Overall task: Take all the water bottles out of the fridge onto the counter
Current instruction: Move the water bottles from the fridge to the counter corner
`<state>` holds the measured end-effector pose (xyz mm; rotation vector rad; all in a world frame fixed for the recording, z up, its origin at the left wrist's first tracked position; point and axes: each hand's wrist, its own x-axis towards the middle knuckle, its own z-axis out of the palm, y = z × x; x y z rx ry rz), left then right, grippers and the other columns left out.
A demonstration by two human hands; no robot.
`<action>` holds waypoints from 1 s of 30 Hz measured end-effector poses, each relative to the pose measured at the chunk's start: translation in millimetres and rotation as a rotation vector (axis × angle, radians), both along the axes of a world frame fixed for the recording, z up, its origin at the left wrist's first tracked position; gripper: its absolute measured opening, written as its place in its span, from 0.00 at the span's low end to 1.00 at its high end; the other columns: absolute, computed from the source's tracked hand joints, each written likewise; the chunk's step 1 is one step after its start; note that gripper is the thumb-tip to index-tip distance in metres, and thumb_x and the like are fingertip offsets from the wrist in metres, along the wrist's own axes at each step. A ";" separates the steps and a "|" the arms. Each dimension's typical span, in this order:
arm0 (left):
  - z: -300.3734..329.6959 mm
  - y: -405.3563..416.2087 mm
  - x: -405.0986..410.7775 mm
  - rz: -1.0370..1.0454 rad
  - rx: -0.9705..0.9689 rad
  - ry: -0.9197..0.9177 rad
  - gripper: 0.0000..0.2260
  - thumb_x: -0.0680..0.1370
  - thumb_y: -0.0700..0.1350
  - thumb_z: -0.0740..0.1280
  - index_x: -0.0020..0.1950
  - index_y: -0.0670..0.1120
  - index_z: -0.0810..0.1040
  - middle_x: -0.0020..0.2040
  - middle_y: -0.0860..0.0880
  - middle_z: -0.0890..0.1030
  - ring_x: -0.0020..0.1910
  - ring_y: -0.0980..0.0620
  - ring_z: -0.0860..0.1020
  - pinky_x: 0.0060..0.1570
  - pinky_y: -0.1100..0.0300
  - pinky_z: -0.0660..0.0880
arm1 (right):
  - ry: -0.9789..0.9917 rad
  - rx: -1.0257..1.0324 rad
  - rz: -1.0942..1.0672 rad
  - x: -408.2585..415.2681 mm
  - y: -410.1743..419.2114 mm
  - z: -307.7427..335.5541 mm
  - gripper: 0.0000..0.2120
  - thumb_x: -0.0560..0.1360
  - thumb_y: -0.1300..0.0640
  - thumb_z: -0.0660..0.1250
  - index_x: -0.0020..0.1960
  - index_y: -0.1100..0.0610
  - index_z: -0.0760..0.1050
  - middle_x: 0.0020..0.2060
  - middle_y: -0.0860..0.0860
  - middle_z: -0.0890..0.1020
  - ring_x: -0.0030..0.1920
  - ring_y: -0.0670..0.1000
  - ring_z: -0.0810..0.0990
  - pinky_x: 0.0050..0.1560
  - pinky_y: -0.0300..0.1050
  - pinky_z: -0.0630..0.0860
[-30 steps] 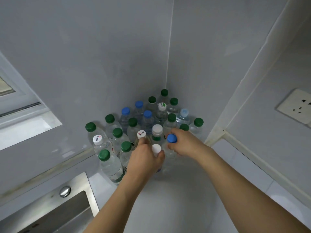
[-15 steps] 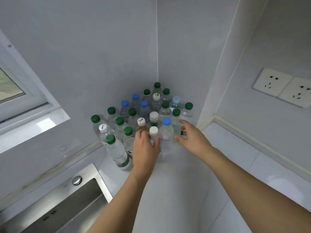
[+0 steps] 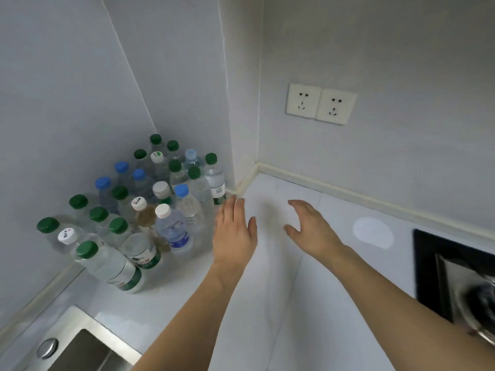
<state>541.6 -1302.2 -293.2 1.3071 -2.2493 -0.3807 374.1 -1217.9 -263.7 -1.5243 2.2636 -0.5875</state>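
At lower left, a steel sink; left of centre, the water bottles stand clustered on the counter; just right, the left hand, fingers straight, empty; at centre, the right hand, fingers loosely spread, empty; upper right, wall sockets.

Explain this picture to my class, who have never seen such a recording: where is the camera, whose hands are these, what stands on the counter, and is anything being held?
The camera sits on a person's head, looking forward and down, so the two bare arms are the wearer's own. No machine is involved. The left hand and right hand are both open with relaxed fingers, above the white counter, holding nothing. In the corner stands a crowd of water bottles, upright, with green, blue and white caps. A steel sink shows at bottom left, a black hob at right, and two wall sockets above.
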 end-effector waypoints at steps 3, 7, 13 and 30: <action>4.7 24.1 -41.8 -0.153 0.019 -0.015 0.21 0.80 0.48 0.63 0.71 0.41 0.68 0.73 0.43 0.67 0.72 0.41 0.64 0.70 0.46 0.64 | -0.023 -0.017 -0.130 -30.1 46.2 5.6 0.29 0.78 0.53 0.64 0.76 0.54 0.59 0.75 0.48 0.62 0.73 0.49 0.62 0.71 0.42 0.62; 17.6 67.5 -91.8 -0.326 0.016 -0.064 0.22 0.82 0.49 0.60 0.74 0.43 0.64 0.76 0.45 0.62 0.75 0.45 0.60 0.74 0.50 0.59 | -0.035 -0.059 -0.272 -61.8 110.8 15.3 0.29 0.78 0.53 0.65 0.76 0.55 0.59 0.75 0.49 0.62 0.73 0.49 0.63 0.71 0.43 0.62; 38.7 158.2 -156.9 -0.574 0.008 -0.075 0.24 0.83 0.51 0.57 0.77 0.45 0.59 0.77 0.47 0.60 0.76 0.48 0.57 0.75 0.52 0.56 | -0.046 -0.100 -0.488 -94.4 232.6 31.1 0.29 0.77 0.56 0.66 0.75 0.57 0.60 0.73 0.52 0.65 0.71 0.52 0.65 0.67 0.40 0.62; 67.2 547.8 -262.7 -1.238 -0.103 -0.034 0.23 0.82 0.51 0.59 0.76 0.45 0.63 0.77 0.46 0.62 0.75 0.46 0.59 0.74 0.47 0.58 | 0.112 -0.203 -1.115 -79.9 651.3 62.5 0.28 0.77 0.56 0.66 0.75 0.56 0.62 0.73 0.52 0.66 0.72 0.51 0.64 0.68 0.39 0.60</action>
